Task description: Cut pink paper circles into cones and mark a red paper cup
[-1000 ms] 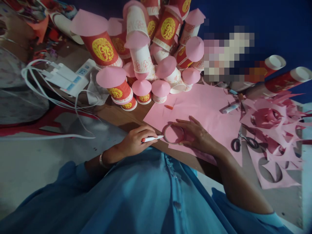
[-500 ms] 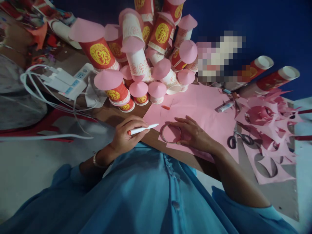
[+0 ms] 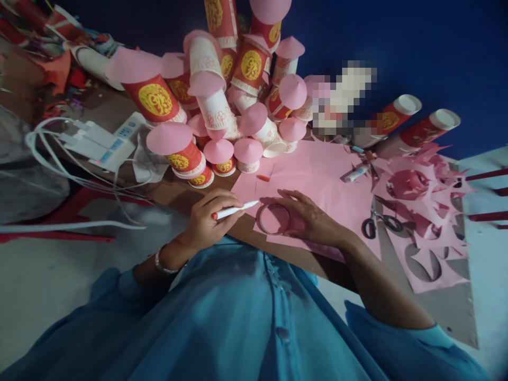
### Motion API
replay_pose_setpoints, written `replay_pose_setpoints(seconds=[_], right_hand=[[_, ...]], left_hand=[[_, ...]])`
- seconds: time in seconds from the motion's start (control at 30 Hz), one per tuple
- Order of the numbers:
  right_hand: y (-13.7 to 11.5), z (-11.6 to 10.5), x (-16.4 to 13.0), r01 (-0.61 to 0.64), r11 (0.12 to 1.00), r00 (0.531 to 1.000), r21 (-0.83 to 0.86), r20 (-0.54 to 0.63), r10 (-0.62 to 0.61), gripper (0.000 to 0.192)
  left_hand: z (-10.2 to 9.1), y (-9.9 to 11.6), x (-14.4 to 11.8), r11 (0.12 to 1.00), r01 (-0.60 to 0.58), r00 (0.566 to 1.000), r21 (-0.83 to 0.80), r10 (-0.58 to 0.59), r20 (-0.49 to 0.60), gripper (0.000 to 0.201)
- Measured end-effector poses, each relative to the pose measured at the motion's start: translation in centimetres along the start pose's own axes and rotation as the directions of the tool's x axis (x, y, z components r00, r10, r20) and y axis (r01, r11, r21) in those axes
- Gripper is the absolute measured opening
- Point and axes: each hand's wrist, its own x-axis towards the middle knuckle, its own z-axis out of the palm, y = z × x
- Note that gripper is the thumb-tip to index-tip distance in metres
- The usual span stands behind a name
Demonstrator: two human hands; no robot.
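In my left hand is a white marker with a red end, pinched between thumb and fingers. Its tip points right, close to the upper left of a thin round ring. That ring lies flat on pink paper, near the table's front edge. My right hand curves round the ring's right side, thumb at its lower edge and fingers by its upper edge. A small orange-red piece, perhaps a pen cap, lies on the paper beyond my hands.
Red and white paper cups with pink cone tops are stacked behind. A power strip with white cables sits left. At right are black-handled scissors, a capped marker, pink paper scraps and tall cup stacks.
The view has shifted slightly, so the table's things appear farther left. Both hands keep nearly the same pose; the marker tip and ring stay close together.
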Motion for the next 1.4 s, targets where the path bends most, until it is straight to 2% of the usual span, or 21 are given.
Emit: replay_pose_setpoints(seconds=[0.13,0.33,0.63,0.73,0.83,0.97,1.07,1.13,1.2,1.23,1.27,1.33,1.4], right_hand=[[0.5,0.2,0.1,0.077,0.997,0.997,0.023,-0.005,-0.077,0.088],[0.6,0.1,0.0,0.124,0.992,0.992,-0.005,-0.035,-0.124,0.094],[0.2,0.0,-0.1,0.182,0.980,0.981,-0.075,-0.057,-0.186,0.047],[-0.6,-0.3,-0.5,0.123,0.982,0.963,-0.140,-0.222,-0.153,0.041],[-2.3,-0.7,-0.4,-0.007,0.974,0.896,-0.226,-0.434,-0.094,0.040],[-4.4,-1.1,0.7,-0.040,0.902,0.892,-0.431,-0.423,-0.162,0.026],[-4.2,-1.3,1.4,-0.076,0.859,0.849,-0.507,-0.485,-0.211,0.028],[-3.0,-1.8,1.4,-0.145,0.898,0.784,-0.415,-0.602,-0.152,0.023],[-1.3,-2.3,1.1,-0.191,0.967,0.690,-0.168,-0.724,0.011,0.016],[-0.5,-2.6,0.9,-0.177,0.984,0.647,0.004,-0.753,0.120,0.014],[0.3,-2.9,0.7,-0.136,0.972,0.622,0.192,-0.747,0.235,0.016],[1.5,-3.2,0.6,-0.029,0.864,0.599,0.502,-0.683,0.417,0.027],[2.3,-3.3,0.5,0.060,0.750,0.597,0.659,-0.626,0.502,0.039]], left_hand=[[0.4,-0.1,0.4,1.000,-0.012,1.000,-0.001,0.012,0.009,0.008],[1.1,-0.3,1.3,0.998,-0.059,0.998,-0.036,0.061,0.030,0.010],[2.8,-0.5,3.5,0.988,-0.154,0.987,-0.031,0.155,0.032,0.011],[3.4,-0.6,4.3,0.986,-0.158,0.985,-0.048,0.161,0.066,0.014],[4.0,-0.3,5.1,0.985,-0.161,0.978,-0.054,0.167,0.128,0.016],[4.8,0.6,6.2,0.961,-0.218,0.952,-0.167,0.247,0.180,0.019],[5.1,0.4,7.0,0.940,-0.291,0.916,-0.176,0.327,0.233,0.020],[5.3,-0.6,7.2,0.950,-0.306,0.910,-0.057,0.310,0.276,0.029],[5.5,-1.9,7.2,0.951,-0.269,0.919,0.153,0.206,0.337,0.030],[5.7,-2.6,7.1,0.931,-0.251,0.909,0.263,0.134,0.395,0.028],[5.8,-3.2,7.0,0.902,-0.233,0.889,0.364,0.046,0.455,0.030],[6.3,-4.0,6.8,0.827,-0.236,0.830,0.510,-0.101,0.549,0.037],[6.6,-4.4,6.7,0.770,-0.252,0.784,0.586,-0.192,0.590,0.040]])
